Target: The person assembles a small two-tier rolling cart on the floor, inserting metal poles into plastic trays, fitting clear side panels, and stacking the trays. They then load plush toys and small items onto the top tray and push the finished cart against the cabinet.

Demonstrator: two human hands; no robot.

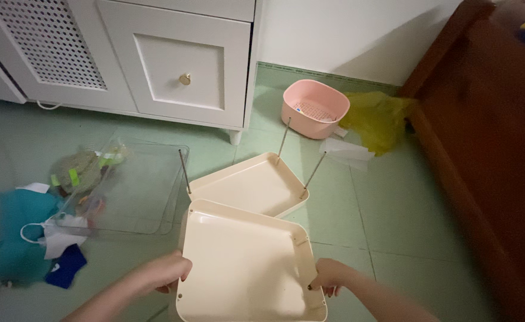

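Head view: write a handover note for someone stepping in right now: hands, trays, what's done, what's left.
Left hand grips the upper tray's left edge; right hand grips its right edge.
Lower tray sits on the floor with three thin rods standing at its corners.
Done: rods are set in the lower tray.
Left: the upper tray is held above, not yet on the rods.
A clear tray lies to the left.

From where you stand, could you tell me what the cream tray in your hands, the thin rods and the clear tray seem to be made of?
The cream tray held by the left hand and right hand looks like moulded plastic: smooth, slightly glossy, rounded corners. The thin rods on the lower tray look like bare metal, grey and straight. The clear tray seems transparent plastic; the floor shows through.
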